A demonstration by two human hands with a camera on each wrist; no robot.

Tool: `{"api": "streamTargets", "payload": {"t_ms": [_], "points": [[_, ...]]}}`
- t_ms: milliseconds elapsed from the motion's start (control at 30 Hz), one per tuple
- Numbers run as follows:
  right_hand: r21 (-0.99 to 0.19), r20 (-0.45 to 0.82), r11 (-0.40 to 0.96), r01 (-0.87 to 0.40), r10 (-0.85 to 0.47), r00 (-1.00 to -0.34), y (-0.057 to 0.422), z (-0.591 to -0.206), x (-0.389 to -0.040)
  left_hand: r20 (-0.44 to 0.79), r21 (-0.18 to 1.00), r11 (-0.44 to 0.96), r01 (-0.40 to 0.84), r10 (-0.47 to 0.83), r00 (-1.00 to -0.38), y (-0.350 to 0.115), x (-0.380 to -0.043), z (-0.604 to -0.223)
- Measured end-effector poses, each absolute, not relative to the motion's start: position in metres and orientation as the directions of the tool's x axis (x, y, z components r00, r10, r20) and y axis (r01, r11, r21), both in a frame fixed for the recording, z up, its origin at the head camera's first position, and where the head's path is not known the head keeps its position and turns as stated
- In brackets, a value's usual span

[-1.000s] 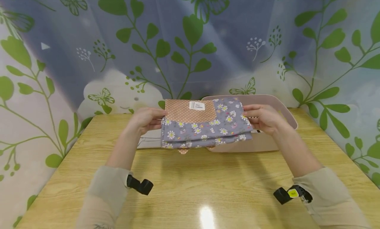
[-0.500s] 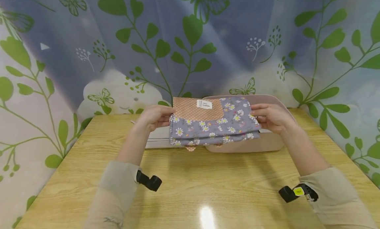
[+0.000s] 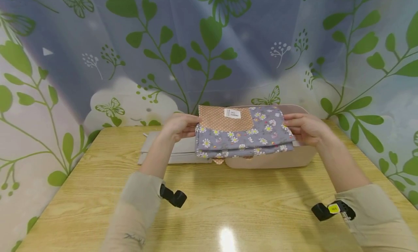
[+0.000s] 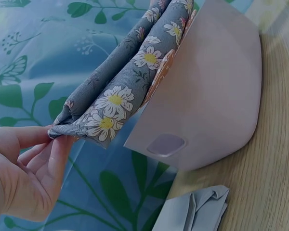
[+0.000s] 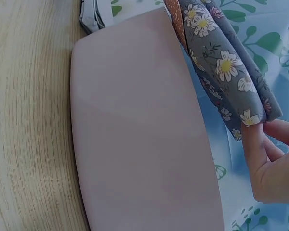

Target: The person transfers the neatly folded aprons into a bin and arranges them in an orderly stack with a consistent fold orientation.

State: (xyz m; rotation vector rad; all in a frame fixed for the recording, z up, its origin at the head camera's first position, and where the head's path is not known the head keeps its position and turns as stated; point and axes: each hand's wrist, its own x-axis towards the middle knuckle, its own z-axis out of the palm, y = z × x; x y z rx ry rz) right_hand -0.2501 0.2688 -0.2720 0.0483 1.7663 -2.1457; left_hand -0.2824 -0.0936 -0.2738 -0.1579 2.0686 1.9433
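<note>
A folded daisy-print cloth (image 3: 238, 137), grey-purple with a brown polka-dot patch and a white label, is held up level between my two hands. At its left end my left hand (image 3: 181, 127) pinches the folded edge between thumb and fingers. My right hand (image 3: 305, 129) pinches the opposite end. From the left wrist view, the cloth (image 4: 130, 72) shows as rolled layers close above the rim of a pale pink bin (image 4: 202, 96). Much of the bin's opening is hidden behind the cloth in the head view.
The pink bin (image 3: 274, 161) stands at the back right of the wooden table (image 3: 209, 201). To its left lies a flat, pale grey folded item (image 3: 183, 152). A leaf-print curtain (image 3: 209, 45) hangs right behind the table.
Both hands have shifted to the right with the cloth, which now overlaps more of the bin. More of the pale grey folded item shows at left.
</note>
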Motion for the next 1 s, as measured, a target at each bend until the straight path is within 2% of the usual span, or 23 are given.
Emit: {"api": "streamTargets", "payload": {"t_ms": [500,1000], "points": [[-0.933,-0.266,-0.183,0.31,-0.23,-0.936,0.288,-0.274,-0.251,-0.285,0.958,0.054,-0.28,0.149,-0.947,-0.071,-0.286,-0.276],[-0.937,-0.285,-0.153,0.314,-0.185,-0.94,0.302,-0.27,-0.256,-0.27,0.963,0.029,-0.269,0.151,-0.951,-0.054,-0.293,-0.277]]}}
